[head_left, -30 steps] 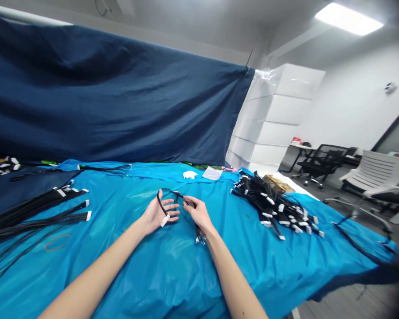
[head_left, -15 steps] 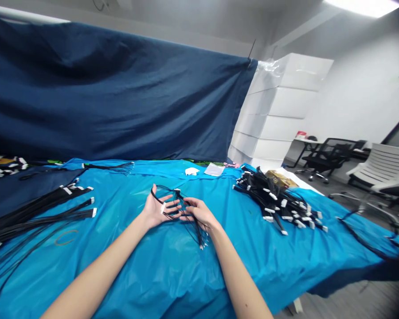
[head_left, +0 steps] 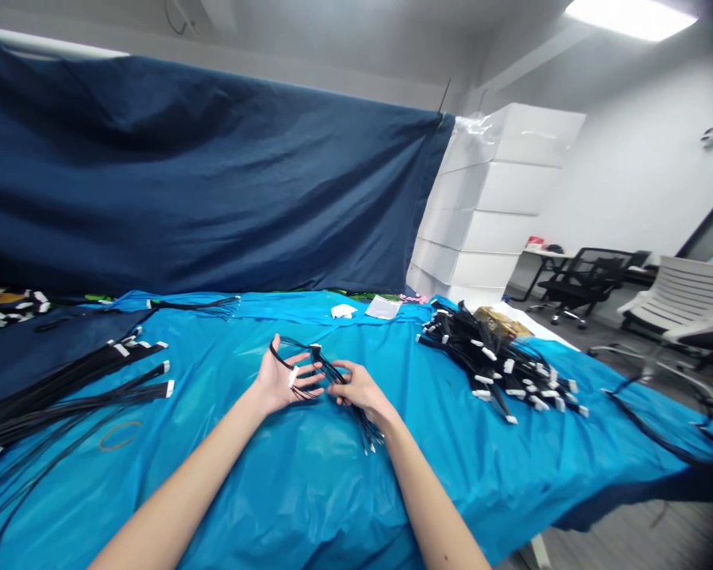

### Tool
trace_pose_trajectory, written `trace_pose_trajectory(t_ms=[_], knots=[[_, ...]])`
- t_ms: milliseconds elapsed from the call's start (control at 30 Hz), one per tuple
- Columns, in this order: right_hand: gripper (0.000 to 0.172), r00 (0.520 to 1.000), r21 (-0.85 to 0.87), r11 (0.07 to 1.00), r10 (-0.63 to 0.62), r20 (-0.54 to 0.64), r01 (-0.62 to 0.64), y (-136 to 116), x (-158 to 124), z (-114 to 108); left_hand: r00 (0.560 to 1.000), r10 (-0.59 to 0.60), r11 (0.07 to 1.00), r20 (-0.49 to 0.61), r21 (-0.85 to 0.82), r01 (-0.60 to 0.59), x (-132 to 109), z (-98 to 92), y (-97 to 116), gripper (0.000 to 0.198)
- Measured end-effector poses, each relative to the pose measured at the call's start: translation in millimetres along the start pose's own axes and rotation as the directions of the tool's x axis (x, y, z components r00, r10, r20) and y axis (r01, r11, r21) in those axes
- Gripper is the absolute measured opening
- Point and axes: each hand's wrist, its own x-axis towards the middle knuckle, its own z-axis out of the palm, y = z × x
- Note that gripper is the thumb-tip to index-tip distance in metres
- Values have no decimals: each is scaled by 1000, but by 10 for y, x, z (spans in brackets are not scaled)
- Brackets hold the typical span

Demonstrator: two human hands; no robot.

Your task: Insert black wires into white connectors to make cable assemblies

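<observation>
My left hand (head_left: 281, 378) is palm up with its fingers spread. A thin black cable loops past its thumb, and a white connector (head_left: 293, 376) lies against the fingers, with thin wires fanning out below it. Just right of it, my right hand (head_left: 360, 391) has its fingers closed on a black wire harness (head_left: 331, 370). The harness's dark connector (head_left: 315, 351) is up near my left fingertips. Its loose wire ends (head_left: 371, 438), with small bright tips, hang below my right hand. Whether the looped cable and the harness are one piece, I cannot tell.
A heap of black cables with white connectors (head_left: 499, 360) lies on the right of the blue sheet (head_left: 261, 483). More cable bundles (head_left: 65, 388) and a brown ring (head_left: 120, 435) are at left. Behind stand a dark blue curtain (head_left: 202, 182) and stacked white boxes (head_left: 499, 190).
The harness wires are now gathered more closely in my right hand, whose fingers have closed on them. Their loose ends have swung slightly right. My left hand stays spread.
</observation>
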Motion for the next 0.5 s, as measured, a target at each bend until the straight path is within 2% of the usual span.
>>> trace_pose_trajectory(t_ms=[100,300,400,500], knots=[[52,998,77,996,-34,-47,38,-44,34,-13,998,20,999,-52,26,-19,25,-26,-19,69],[36,997,282,956,-81,5,76,-119,72,77,1000,-1,1000,-22,27,1,12,63,-173,62],[30,994,291,952,-105,32,91,-74,106,147,1000,-21,999,16,47,21,-14,160,-282,52],[25,989,204,977,-89,117,64,-9,103,211,999,-24,994,47,108,19,10,185,-358,51]])
